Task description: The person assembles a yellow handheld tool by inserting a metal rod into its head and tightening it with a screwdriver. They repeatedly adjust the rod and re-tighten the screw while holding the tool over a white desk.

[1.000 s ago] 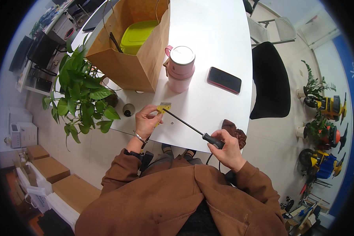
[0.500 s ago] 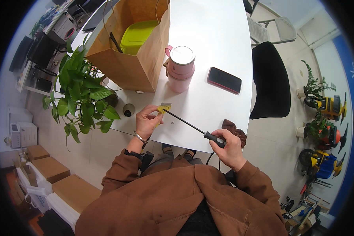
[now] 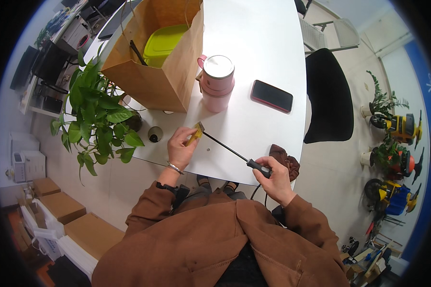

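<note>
Over the table's near edge my left hand (image 3: 179,147) pinches a small yellow tool with a flat metal end, which looks like a blade scraper (image 3: 194,136). My right hand (image 3: 277,181) is wrapped round the dark grip of a long black-shafted screwdriver (image 3: 225,146). Its tip points left and meets the scraper near the metal end; whether it sits in a screw is too small to tell. A tiny round metal piece (image 3: 208,149) lies on the white table (image 3: 254,57) below the shaft.
Beyond my hands stand a pink lidded cup (image 3: 217,86) and a brown paper bag (image 3: 160,86) holding a green-lidded box (image 3: 165,43). A phone (image 3: 272,95) lies to the right, a brown scrunchie (image 3: 285,160) near the edge. Leftward are a leafy plant (image 3: 98,110) and a small round container (image 3: 155,134).
My left hand has turned the scraper, so its metal end now tilts to the right. The screwdriver's tip still meets it, and my right hand has shifted slightly.
</note>
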{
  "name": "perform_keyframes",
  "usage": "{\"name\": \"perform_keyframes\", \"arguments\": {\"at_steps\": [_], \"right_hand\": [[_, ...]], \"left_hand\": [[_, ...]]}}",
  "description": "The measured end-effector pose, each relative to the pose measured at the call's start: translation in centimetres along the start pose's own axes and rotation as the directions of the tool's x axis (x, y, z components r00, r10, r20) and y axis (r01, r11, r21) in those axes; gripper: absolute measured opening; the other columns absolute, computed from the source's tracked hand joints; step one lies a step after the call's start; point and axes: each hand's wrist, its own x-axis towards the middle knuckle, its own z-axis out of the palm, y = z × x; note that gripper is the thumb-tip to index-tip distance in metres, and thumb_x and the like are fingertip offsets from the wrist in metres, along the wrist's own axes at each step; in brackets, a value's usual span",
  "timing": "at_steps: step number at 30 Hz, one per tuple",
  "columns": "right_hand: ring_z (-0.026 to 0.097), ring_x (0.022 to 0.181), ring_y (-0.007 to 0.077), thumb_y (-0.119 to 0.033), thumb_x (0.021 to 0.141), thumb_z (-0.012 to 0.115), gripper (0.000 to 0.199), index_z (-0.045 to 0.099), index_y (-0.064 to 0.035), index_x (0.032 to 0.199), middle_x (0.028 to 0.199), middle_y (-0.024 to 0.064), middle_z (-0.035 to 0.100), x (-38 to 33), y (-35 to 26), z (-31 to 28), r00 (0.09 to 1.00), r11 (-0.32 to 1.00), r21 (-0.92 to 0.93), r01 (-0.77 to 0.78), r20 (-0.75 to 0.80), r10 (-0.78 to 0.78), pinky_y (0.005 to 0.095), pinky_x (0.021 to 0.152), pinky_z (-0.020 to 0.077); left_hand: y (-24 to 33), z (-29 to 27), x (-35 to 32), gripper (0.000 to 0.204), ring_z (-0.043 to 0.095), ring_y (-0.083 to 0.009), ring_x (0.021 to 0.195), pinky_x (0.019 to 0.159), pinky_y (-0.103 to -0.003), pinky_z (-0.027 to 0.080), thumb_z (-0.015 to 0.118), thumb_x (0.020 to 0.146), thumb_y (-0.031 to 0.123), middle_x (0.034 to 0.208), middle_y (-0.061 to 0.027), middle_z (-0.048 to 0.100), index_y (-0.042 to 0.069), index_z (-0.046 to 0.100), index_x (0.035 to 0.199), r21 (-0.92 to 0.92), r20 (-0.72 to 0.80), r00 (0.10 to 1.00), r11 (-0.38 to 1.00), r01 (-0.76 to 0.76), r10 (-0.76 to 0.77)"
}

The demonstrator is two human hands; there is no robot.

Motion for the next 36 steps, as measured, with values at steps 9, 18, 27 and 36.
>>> {"name": "perform_keyframes", "arguments": {"at_steps": [9,18,27,36], "right_hand": [[0.069,0.079,0.0254,-0.009,0.081,0.071,0.022,0.065,-0.0006,0.101,0.088,0.0135,0.068,0.0,0.6,0.2,1.000,1.000,-0.010,0.009,0.014,-0.008,0.0336,0.069,0.0546],[0.070,0.081,0.0285,-0.012,0.085,0.070,0.024,0.064,0.0006,0.104,0.090,0.0159,0.069,0.2,1.5,0.2,1.000,0.996,-0.088,-0.027,0.005,0.027,0.0358,0.070,0.0549],[0.068,0.079,0.0309,-0.017,0.090,0.066,0.025,0.064,0.0000,0.108,0.092,0.0178,0.068,-0.1,3.3,0.2,0.994,0.994,-0.068,-0.090,-0.071,0.085,0.0382,0.068,0.0523],[0.054,0.066,0.0070,-0.018,0.098,0.059,0.024,0.056,-0.0003,0.113,0.078,0.0006,0.059,-1.0,5.2,0.0,0.976,0.975,0.049,-0.219,0.019,0.218,0.0241,0.060,0.0452]], "left_hand": [[-1.0,0.5,0.0,0.033,0.065,-0.0167,0.083,0.074,-0.026,0.054,0.075,0.074,-0.003,0.098,-0.0033,0.064,0.009,0.075,0.105,0.139,-0.047,0.988,0.981,-0.136,0.144],[-1.6,0.1,0.2,0.036,0.065,-0.0138,0.084,0.073,-0.025,0.054,0.072,0.077,-0.003,0.112,-0.0014,0.062,0.011,0.073,0.110,0.003,-0.017,0.999,0.999,0.039,-0.039],[-2.2,0.5,0.2,0.037,0.066,-0.0164,0.091,0.074,-0.027,0.055,0.073,0.076,-0.001,0.116,-0.0020,0.064,0.013,0.073,0.111,0.143,-0.091,0.987,0.982,-0.122,0.136],[1.2,-0.7,-0.5,0.036,0.063,-0.0105,0.084,0.071,-0.025,0.052,0.069,0.080,-0.008,0.113,-0.0023,0.060,0.005,0.071,0.114,0.188,0.028,0.958,0.940,-0.285,0.285]]}}
